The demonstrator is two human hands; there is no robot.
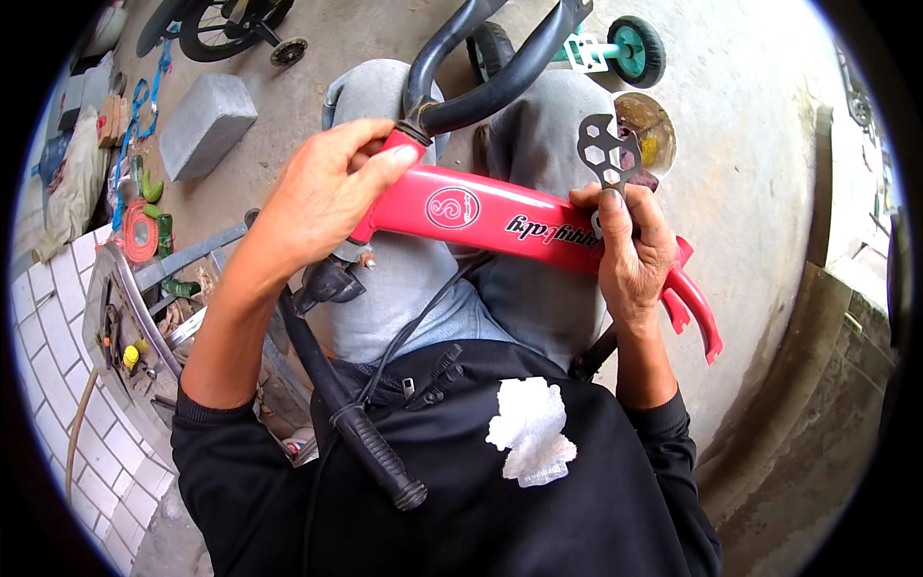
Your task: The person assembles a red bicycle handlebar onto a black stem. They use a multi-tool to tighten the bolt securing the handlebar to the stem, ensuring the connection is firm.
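While the person sits with a red bicycle frame (500, 213) laid across the lap, both hands grip it. Nearest the body, below the left hand (322, 197), a black handlebar grip (370, 452) on a dark bar slants down across the black top, and a thin black cable (413, 327) runs beside it. The left hand is closed around the frame's front end, thumb on top, just where the black tubes (481, 72) join it. The right hand (630, 255) is wrapped around the frame's rear part, fingers curled shut, and also holds a flat grey multi-hole wrench (608, 154), which stands up above the fingers. Past the right hand the frame's red fork ends (694, 313) stick out to the right. Left of the left hand, lower down, sits an open tray of small tools and parts (135, 337). Farther out beyond the left hand lies a grey concrete block (207, 120). Beyond the right hand, a round rusty tin (654, 130) rests on the floor, and farther still stands a small green training wheel (636, 48).
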